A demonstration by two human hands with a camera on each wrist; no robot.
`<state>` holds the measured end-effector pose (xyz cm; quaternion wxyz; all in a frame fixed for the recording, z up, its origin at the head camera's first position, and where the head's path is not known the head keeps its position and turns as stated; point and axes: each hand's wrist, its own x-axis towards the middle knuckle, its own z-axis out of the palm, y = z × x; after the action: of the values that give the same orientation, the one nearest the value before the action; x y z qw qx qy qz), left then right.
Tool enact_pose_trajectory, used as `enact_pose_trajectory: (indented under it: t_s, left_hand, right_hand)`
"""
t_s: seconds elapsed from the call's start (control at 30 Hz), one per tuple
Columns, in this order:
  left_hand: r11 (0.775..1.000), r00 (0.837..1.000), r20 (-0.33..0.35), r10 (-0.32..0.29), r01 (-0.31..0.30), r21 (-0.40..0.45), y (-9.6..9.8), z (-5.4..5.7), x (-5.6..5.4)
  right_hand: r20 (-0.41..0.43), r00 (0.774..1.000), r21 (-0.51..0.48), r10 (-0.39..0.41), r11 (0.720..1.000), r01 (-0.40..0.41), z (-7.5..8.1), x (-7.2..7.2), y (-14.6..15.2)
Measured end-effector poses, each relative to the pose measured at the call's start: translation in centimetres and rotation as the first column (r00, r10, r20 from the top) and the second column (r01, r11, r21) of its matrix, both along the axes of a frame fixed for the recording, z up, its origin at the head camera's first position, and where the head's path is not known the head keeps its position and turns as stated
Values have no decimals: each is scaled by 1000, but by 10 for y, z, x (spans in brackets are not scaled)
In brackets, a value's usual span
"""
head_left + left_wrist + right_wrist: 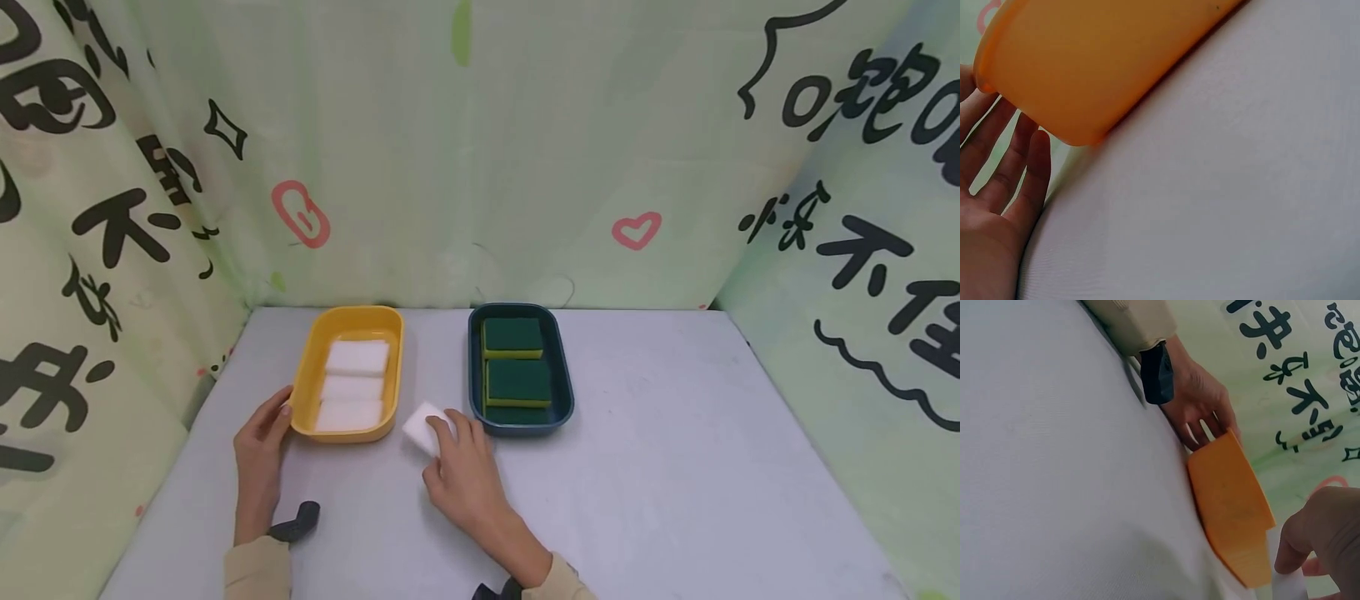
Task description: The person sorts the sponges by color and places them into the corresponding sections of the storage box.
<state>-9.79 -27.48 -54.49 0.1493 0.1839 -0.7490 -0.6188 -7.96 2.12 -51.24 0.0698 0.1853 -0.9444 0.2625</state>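
A white sponge block (423, 428) is pinched by the fingers of my right hand (468, 479), between the two trays; in the right wrist view part of the white sponge (1285, 569) shows by the thumb. Several white sponges (352, 387) lie in a row inside the yellow tray (298, 400). My left hand (260, 458) touches the left side of that tray near its front corner. The left wrist view shows its spread fingers (1013, 162) against the tray's outer wall. To the right, a dark blue tray (558, 379) holds several green sponges (517, 379) with yellow undersides.
Both trays stand near the back edge of a white table (675, 467). A printed curtain (510, 167) hangs behind and along both sides. Dark straps (300, 521) sit at the wrists, beside beige sleeves (257, 571).
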Motion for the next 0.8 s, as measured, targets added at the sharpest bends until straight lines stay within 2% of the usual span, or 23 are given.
enact_pose_trajectory:
  t_s: [0.2, 0.4, 0.63, 0.8]
  left_hand:
    - [999, 1000, 22, -5, 6, -45, -3, -1, 2]
    - [1000, 999, 46, -13, 14, -28, -4, 1, -2]
    - [1000, 997, 75, -18, 16, 22, 5, 2, -10]
    - [1000, 994, 108, -23, 23, 6, 8, 2, -5]
  right_hand:
    - [-42, 998, -23, 37, 999, -38, 8, -8, -6]
    - [-100, 984, -2, 145, 989, -146, 14, -31, -8]
    - [-48, 952, 23, 303, 953, -302, 33, -58, -14]
    - [1, 916, 52, 402, 915, -401, 43, -70, -24]
